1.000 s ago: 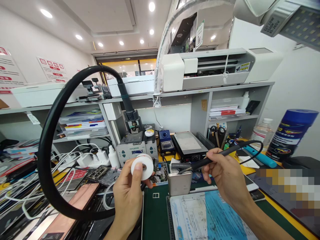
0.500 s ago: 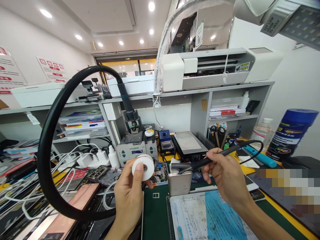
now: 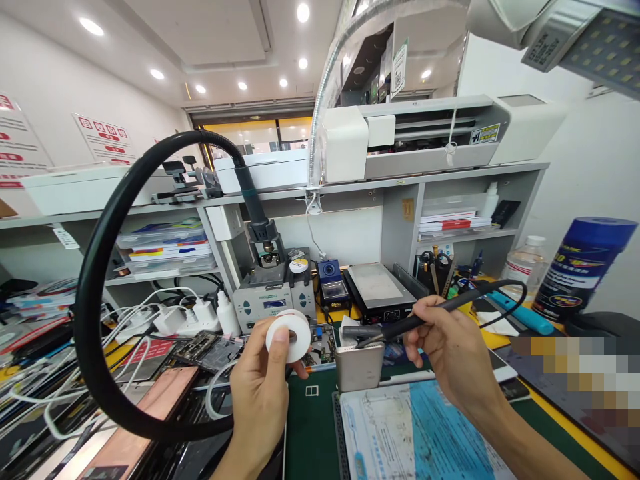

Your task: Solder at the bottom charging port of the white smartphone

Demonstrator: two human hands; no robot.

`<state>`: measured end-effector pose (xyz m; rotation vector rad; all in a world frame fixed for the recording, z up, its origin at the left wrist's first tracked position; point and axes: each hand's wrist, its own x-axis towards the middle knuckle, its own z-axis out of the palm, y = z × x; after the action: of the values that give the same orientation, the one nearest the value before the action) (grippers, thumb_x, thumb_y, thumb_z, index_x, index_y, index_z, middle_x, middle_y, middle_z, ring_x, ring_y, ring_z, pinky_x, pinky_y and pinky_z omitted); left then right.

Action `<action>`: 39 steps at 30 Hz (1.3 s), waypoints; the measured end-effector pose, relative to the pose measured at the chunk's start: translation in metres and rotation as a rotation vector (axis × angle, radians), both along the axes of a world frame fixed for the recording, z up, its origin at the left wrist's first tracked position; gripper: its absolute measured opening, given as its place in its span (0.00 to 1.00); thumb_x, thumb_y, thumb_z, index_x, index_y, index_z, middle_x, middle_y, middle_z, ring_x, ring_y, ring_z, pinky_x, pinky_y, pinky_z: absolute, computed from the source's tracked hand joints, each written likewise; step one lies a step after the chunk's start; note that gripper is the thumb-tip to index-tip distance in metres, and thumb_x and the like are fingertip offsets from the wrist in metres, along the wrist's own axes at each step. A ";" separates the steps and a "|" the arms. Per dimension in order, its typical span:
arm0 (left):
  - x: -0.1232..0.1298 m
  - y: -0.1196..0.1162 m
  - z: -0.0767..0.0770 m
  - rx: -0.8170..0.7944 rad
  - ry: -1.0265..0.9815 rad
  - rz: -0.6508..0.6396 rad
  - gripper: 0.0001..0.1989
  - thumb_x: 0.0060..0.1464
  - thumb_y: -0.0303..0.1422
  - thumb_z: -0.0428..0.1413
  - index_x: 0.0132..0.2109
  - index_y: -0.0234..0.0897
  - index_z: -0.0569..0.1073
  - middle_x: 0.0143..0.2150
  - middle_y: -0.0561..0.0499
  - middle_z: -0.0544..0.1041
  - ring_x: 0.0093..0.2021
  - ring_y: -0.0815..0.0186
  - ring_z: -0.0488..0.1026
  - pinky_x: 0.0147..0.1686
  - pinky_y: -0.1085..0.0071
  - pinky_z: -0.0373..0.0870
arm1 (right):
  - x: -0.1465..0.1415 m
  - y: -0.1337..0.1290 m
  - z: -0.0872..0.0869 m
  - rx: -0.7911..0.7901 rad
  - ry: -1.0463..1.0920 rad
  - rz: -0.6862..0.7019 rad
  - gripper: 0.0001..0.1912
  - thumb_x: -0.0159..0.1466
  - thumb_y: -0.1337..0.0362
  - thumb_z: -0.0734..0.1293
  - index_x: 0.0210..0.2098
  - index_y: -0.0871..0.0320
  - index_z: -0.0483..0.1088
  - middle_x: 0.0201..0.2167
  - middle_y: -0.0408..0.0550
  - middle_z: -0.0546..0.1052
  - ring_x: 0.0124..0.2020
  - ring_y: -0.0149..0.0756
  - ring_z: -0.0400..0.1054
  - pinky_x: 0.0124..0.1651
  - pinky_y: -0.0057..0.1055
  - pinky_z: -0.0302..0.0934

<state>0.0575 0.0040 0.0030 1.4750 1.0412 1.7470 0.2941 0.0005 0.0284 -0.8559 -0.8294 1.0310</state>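
Note:
My left hand (image 3: pixel 261 390) is closed around a small white spool (image 3: pixel 300 339), the thumb pressed on its face near the centre hole. My right hand (image 3: pixel 447 347) grips a black soldering iron (image 3: pixel 407 325) by its handle, which points left. A cord curves from its back end. The iron's front end is over the top edge of a phone (image 3: pixel 360 370) that stands on end between my hands; I cannot tell whether they touch. A small metal frame (image 3: pixel 312 391) lies on the green mat (image 3: pixel 307 433) below the spool.
A worn blue-and-white sheet (image 3: pixel 400 427) lies in front of me. Phone parts (image 3: pixel 150 413) and white cables crowd the left. A hot-air station (image 3: pixel 265 303), its thick black hose (image 3: pixel 87 293) and a heating plate (image 3: pixel 377 287) stand behind. A spray can (image 3: pixel 583 273) is at right.
My left hand and the white spool have shifted very slightly to the right. The right hand and the soldering iron look unmoved.

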 end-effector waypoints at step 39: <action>0.004 0.000 0.002 -0.012 0.031 -0.002 0.17 0.65 0.47 0.55 0.47 0.38 0.77 0.36 0.51 0.80 0.22 0.69 0.73 0.28 0.70 0.73 | -0.001 -0.002 0.001 -0.001 -0.008 0.007 0.13 0.59 0.56 0.74 0.28 0.54 0.67 0.14 0.42 0.73 0.13 0.34 0.66 0.15 0.26 0.57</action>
<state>0.0611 0.0044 0.0048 1.4999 1.0638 1.7186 0.2933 -0.0016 0.0295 -0.8589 -0.8395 1.0342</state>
